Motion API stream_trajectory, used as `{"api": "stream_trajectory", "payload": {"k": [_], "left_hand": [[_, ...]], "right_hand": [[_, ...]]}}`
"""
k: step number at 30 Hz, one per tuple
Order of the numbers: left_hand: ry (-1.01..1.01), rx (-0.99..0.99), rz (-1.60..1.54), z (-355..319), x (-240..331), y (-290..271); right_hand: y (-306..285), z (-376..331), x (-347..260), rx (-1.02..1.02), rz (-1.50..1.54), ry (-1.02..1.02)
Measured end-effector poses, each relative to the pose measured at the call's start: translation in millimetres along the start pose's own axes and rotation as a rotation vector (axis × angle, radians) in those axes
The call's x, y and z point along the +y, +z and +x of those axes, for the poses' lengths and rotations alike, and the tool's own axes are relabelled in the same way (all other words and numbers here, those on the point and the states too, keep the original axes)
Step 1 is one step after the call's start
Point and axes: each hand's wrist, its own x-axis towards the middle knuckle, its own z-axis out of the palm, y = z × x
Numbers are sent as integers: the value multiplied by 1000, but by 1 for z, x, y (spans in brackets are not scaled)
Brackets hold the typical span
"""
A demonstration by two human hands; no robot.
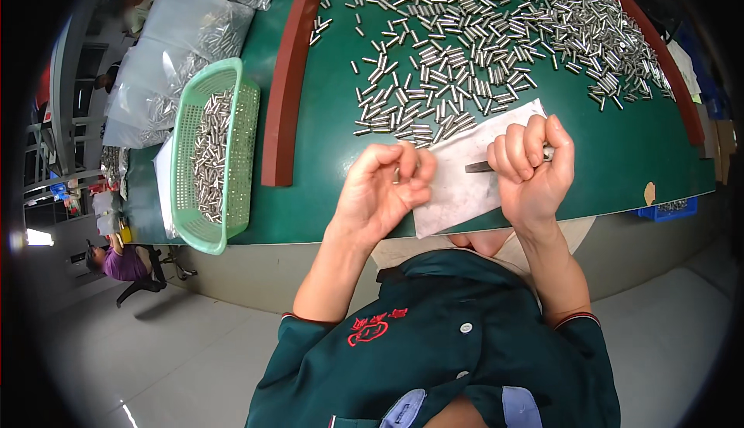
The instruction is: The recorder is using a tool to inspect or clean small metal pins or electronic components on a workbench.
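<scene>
Pins [434, 79] cover the tabletop [620, 164] toward its far edge. Left hand [384, 191] pinches one pin; right hand [535, 166], fisted, grips a dark tool [478, 167] over paper [465, 188] near the front edge. Best to hold both steady and close.

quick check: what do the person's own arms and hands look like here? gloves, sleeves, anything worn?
Both hands are bare: no gloves on the left hand or the right hand, and no rings or watch visible. Forearms are bare too. The person wears a dark green short-sleeved shirt whose sleeve cuffs have a thin dark red trim. It has pale buttons, red embroidery on the chest and light blue tabs near the collar.
</scene>
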Motion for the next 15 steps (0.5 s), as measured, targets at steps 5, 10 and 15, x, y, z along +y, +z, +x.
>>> {"api": "stream_trajectory", "payload": {"k": [5,10,15], "left_hand": [[458,303,882,-7,22,-20],[791,679,1908,-5,29,-27],[697,618,1808,-8,31,-26]], "right_hand": [[1,-1,-2,22,-33,6],[3,-1,-1,24,-29,17],[4,-1,-3,23,-34,17]]}}
